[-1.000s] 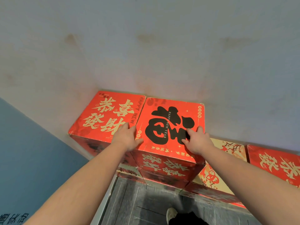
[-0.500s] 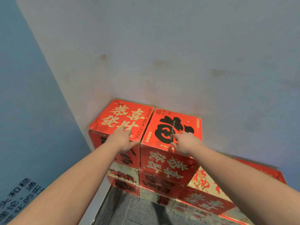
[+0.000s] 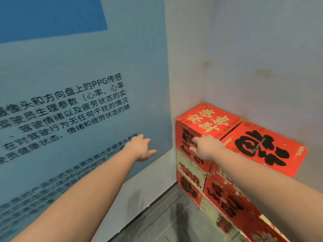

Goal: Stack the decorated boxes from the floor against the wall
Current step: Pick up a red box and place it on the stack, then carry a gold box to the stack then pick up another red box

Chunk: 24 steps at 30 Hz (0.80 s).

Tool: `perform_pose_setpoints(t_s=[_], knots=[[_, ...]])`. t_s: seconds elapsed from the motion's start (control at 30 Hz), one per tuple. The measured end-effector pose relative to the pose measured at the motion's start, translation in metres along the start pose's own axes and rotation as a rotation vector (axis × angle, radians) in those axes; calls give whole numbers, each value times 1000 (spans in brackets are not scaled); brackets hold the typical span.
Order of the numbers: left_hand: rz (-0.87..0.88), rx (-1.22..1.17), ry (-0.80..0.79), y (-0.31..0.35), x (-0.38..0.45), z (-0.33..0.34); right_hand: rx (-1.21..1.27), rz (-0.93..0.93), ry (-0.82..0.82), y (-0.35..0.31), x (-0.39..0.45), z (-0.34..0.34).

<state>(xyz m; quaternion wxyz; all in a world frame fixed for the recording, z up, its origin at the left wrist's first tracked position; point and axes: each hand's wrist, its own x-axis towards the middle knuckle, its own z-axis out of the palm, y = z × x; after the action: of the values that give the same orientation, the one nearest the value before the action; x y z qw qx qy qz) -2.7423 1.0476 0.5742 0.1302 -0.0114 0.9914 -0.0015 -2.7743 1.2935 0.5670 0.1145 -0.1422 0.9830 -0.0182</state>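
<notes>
Red and gold decorated boxes stand stacked in the corner against the grey wall. The top row holds a red box with gold characters in the corner and a red box with a large black character to its right. Lower rows of red and cream boxes run down to the floor. My right hand hovers in front of the corner box's front top edge, fingers loosely bent, holding nothing. My left hand is in the air left of the stack, fingers relaxed and empty.
A blue poster panel with black text covers the left wall, up to the corner. Grey floor tiles lie below, in front of the stack.
Both hands have come off the top boxes. The view has swung left, so the stack now lies at the right and the blue panel fills the left. My left hand has moved away to the left.
</notes>
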Motion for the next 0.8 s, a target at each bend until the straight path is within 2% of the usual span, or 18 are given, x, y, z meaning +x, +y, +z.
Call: perform_pose_setpoints(t_s=[0.17, 0.37, 0.6, 0.8], knots=[[-191, -3, -142, -50, -103, 55, -1, -182, -80, -67, -32, 41], [-434, -145, -148, -108, -251, 101, -127, -451, -229, -190, -91, 77], [-766, -273, -63, -219, -478, 164, -259, -761, -161, -403, -207, 92], [-1088, -384, -13, -302, -745, 243, -380, -1069, -150, -617, -389, 155]])
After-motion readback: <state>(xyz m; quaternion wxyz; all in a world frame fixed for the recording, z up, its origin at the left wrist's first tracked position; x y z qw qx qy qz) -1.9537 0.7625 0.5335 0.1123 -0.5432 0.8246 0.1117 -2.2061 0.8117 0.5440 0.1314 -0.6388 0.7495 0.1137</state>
